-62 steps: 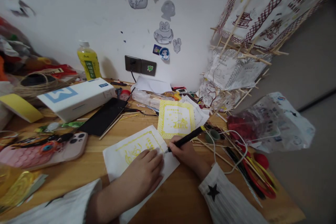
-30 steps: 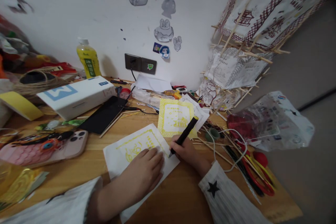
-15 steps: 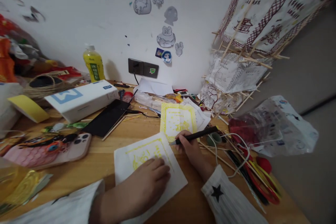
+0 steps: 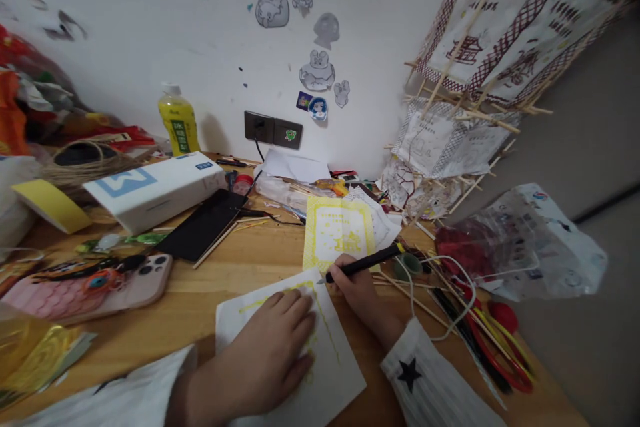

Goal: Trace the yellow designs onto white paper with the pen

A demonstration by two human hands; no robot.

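My right hand (image 4: 356, 285) is closed around a black marker pen (image 4: 367, 261) with a yellow end. The pen's tip is at the upper right corner of a white sheet of paper (image 4: 336, 373) with yellow lines drawn on it; whether it touches cannot be made out. Across the middle of that sheet lies my left hand (image 4: 273, 343), its fingers resting on the paper and covering much of the drawing. Just beyond the sheet is a finished-looking yellow drawing (image 4: 337, 230) with a patterned border.
At left lie a pink phone case (image 4: 125, 283), a yellow tape roll (image 4: 53, 205) and a white box (image 4: 155, 190). A black phone (image 4: 200, 225) is beside the box. Sticks, a white cord (image 4: 453, 257) and red-handled scissors (image 4: 510, 367) crowd the right. A stick-framed paper lantern (image 4: 465, 73) rises behind.
My left hand has moved up the sheet, over more of the drawing. The sheet has turned slightly. My right hand has shifted the pen a little left and down, to the sheet's corner.
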